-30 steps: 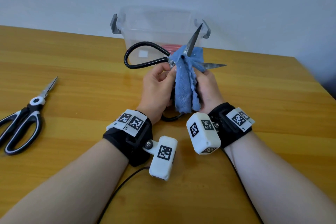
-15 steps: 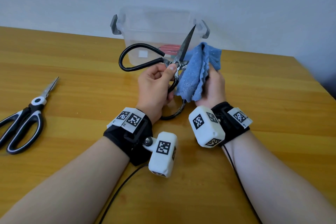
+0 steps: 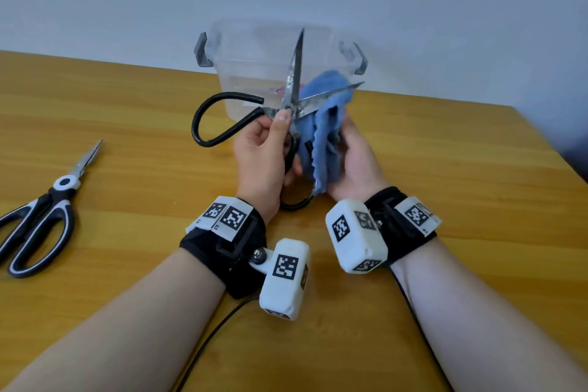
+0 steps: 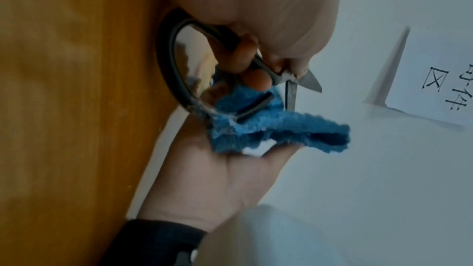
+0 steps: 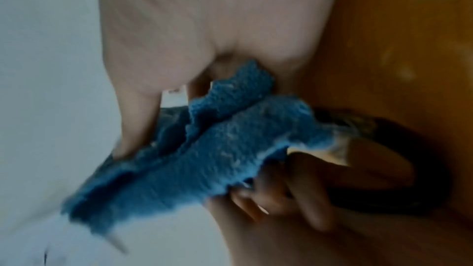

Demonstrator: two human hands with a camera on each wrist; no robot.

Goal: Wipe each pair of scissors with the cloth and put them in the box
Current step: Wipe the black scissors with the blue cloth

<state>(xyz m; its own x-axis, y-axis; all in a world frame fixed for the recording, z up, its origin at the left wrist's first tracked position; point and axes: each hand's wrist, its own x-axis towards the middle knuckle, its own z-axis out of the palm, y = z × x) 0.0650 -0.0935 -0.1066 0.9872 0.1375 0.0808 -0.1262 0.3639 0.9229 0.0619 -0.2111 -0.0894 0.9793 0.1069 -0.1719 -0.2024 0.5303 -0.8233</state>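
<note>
Gripping black-handled scissors (image 3: 288, 99) near pivot, left hand (image 3: 261, 153) curled tight, blades splayed wide, held above table in front of box (image 3: 254, 51). Right hand (image 3: 356, 159) bunched round blue cloth (image 3: 324, 124), lower blade lying across it. Risky: bare edge could nick fingers through thin fold, or snag fabric. Second scissors (image 3: 41, 210) lying far left on table (image 3: 445, 169), not yet wiped probably.
</note>
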